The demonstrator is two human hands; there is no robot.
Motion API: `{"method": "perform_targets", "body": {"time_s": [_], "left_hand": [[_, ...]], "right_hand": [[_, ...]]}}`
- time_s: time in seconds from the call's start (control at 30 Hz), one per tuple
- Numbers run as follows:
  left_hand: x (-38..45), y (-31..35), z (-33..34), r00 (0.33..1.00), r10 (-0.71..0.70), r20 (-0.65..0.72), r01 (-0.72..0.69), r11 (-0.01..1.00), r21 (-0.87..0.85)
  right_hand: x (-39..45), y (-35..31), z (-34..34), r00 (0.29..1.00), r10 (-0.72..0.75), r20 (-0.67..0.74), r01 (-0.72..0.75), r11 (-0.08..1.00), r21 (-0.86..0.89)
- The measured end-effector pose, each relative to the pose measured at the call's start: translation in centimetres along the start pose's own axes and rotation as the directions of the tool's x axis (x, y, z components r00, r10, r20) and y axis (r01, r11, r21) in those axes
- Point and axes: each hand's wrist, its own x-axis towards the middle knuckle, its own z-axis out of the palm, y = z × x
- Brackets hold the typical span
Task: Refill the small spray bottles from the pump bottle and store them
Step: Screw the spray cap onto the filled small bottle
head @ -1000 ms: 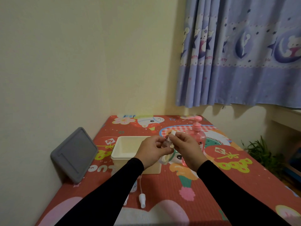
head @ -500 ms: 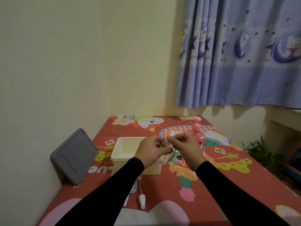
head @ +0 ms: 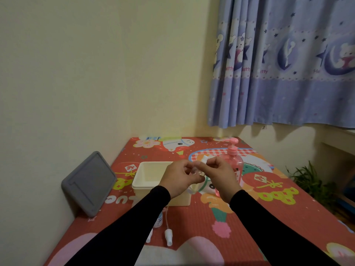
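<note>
My left hand (head: 179,178) grips a small clear spray bottle (head: 195,172), mostly hidden between my fingers. My right hand (head: 219,173) pinches its white spray cap (head: 205,159) at the top. Both hands hover above the mat, in front of the pink pump bottle (head: 233,162), which stands upright just behind my right hand. A cream storage box (head: 148,177) sits open to the left, under my left hand. Near the front edge lie a loose white spray head with a tube (head: 168,235) and another small bottle (head: 159,220), partly hidden by my left sleeve.
A grey tablet-like lid (head: 89,184) leans against the left wall. The colourful red mat (head: 249,217) covers the surface. A green plant (head: 307,181) stands off the right edge, and a blue curtain (head: 284,62) hangs behind.
My hands have stayed together at the small bottle; the right fingers have shifted slightly on the white cap. Nothing else has moved.
</note>
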Motion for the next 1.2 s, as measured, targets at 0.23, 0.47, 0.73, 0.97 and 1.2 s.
{"method": "perform_targets", "body": {"time_s": [0.23, 0.47, 0.73, 0.97, 1.2], "left_hand": [[0.1, 0.4, 0.2, 1.0, 0.01, 0.001, -0.01, 1.0, -0.027], [0.3, 0.3, 0.0, 1.0, -0.021, 0.004, 0.021, 0.998, -0.066], [0.3, 0.2, 0.2, 0.999, -0.019, 0.032, 0.021, 0.998, -0.063], [0.3, 0.2, 0.4, 1.0, 0.026, -0.003, -0.026, 0.999, 0.034], [0.4, -0.1, 0.7, 0.998, 0.041, 0.055, -0.043, 0.998, 0.046]], "right_hand": [[0.4, -0.4, 0.0, 0.992, -0.024, 0.122, 0.013, 0.996, 0.087], [0.4, -0.1, -0.5, 0.996, -0.041, 0.076, 0.036, 0.997, 0.069], [0.5, -0.5, -0.6, 0.986, 0.007, 0.168, -0.023, 0.996, 0.09], [0.3, -0.6, -0.7, 0.992, -0.077, 0.096, 0.08, 0.996, -0.027], [0.0, -1.0, -1.0, 0.989, -0.07, 0.13, 0.074, 0.997, -0.025]]}}
